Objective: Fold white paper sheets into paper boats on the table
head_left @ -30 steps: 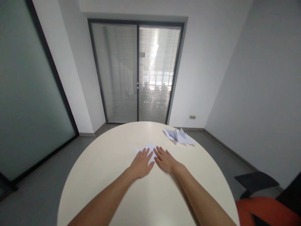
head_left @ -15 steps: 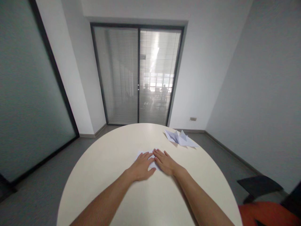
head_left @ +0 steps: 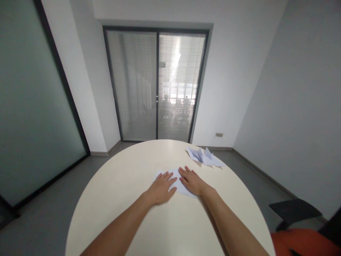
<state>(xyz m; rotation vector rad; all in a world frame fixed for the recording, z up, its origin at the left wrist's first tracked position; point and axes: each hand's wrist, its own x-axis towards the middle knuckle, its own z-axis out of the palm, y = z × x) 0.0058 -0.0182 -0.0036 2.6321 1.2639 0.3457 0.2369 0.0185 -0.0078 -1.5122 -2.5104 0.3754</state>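
Observation:
A sheet of white paper (head_left: 177, 184) lies flat on the round table, partly covered by both hands. My left hand (head_left: 162, 186) rests on its left side, palm down, with the fingers spread. On the right side of the paper lies my right hand (head_left: 191, 180), also palm down with its fingers stretched out. Between the two hands a strip of the paper shows, and its lower right corner sticks out below my right wrist. Any folds under the hands are hidden.
The round cream table (head_left: 119, 192) fills the lower middle. Folded white paper (head_left: 206, 157) stands near its far right edge. A chair with an orange seat (head_left: 303, 241) and a black armrest (head_left: 295, 209) is at the lower right. Behind the table is a glazed door (head_left: 157, 85) with blinds.
My right hand has slid to the right over the paper, away from my left hand, uncovering more of the sheet. My left hand has stayed almost in place.

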